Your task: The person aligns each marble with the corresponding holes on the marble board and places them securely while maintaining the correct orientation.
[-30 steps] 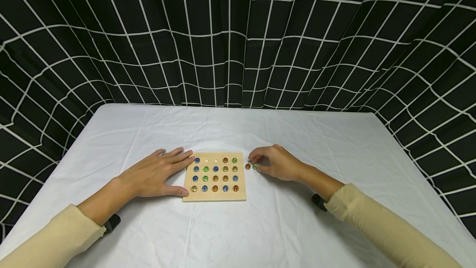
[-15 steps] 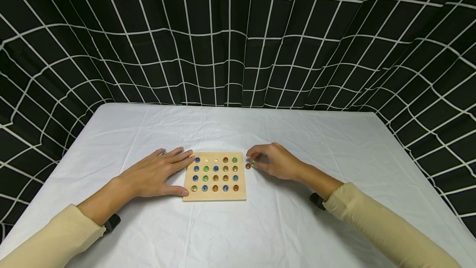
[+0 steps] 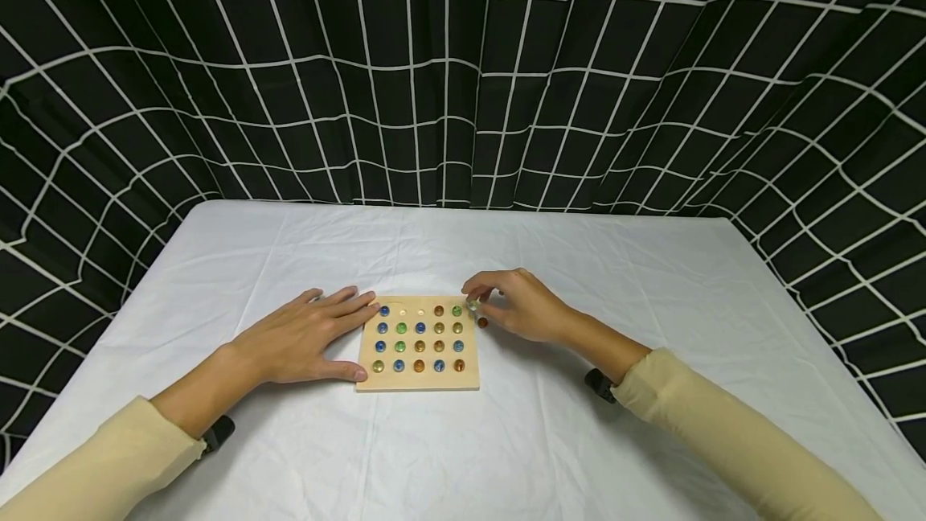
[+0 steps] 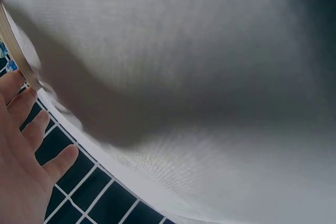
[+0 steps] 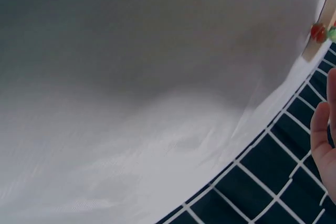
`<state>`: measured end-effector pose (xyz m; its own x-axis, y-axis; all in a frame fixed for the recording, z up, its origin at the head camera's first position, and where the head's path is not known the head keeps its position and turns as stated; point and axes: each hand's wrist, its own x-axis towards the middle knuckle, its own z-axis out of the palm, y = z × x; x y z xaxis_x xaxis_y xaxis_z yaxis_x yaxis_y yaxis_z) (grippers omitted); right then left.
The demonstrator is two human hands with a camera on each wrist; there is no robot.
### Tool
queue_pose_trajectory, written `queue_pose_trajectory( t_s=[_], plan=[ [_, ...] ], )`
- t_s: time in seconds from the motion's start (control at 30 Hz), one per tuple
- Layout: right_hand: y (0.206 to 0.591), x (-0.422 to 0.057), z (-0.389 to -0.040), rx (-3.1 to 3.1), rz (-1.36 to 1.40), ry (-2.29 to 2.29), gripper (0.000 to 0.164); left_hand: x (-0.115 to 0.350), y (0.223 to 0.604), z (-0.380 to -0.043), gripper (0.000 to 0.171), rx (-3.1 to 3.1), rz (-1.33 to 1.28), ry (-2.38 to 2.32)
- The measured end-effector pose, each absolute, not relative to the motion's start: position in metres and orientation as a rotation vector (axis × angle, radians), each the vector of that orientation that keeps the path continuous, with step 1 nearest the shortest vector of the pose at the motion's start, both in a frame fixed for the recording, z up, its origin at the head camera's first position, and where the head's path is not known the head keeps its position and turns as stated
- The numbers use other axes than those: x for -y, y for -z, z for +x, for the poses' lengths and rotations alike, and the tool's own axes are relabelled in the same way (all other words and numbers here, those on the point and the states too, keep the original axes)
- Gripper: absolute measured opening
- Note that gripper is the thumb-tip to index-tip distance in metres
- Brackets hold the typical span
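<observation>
A pale wooden board (image 3: pixel 415 382) lies on the table, filled with rows of blue, green, amber and brown glass marbles. Two hollows in its back row hold no marble. My left hand (image 3: pixel 307 336) rests flat along the board's left edge, fingers spread and thumb at the front corner. At the back right corner, my right hand (image 3: pixel 524 308) pinches a greenish glass marble (image 3: pixel 473 305) between thumb and fingers. Just below those fingertips a red-brown marble (image 3: pixel 482 323) lies on the cloth beside the board. The right wrist view shows the red marble (image 5: pixel 318 32) near the board's end.
A wrinkled white cloth (image 3: pixel 579 441) covers the table. Black curtains (image 3: pixel 463 103) with a white grid hang behind it and along both sides.
My right hand has lifted the green marble off the cloth and carried it left to the board's back right corner. The red-brown marble and my left hand have stayed put.
</observation>
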<state>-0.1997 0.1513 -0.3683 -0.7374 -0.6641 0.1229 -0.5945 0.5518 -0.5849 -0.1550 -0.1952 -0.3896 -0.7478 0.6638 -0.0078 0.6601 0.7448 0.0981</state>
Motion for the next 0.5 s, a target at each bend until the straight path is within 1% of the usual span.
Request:
queue_pose_trajectory(
  t_s=[0.5],
  plan=[
    [0.37, -0.118, -0.2, -2.672, -1.17, 0.951, 0.024, 0.194, 0.388, -0.156, 0.099, -2.869, 1.08, -0.089]
  ],
)
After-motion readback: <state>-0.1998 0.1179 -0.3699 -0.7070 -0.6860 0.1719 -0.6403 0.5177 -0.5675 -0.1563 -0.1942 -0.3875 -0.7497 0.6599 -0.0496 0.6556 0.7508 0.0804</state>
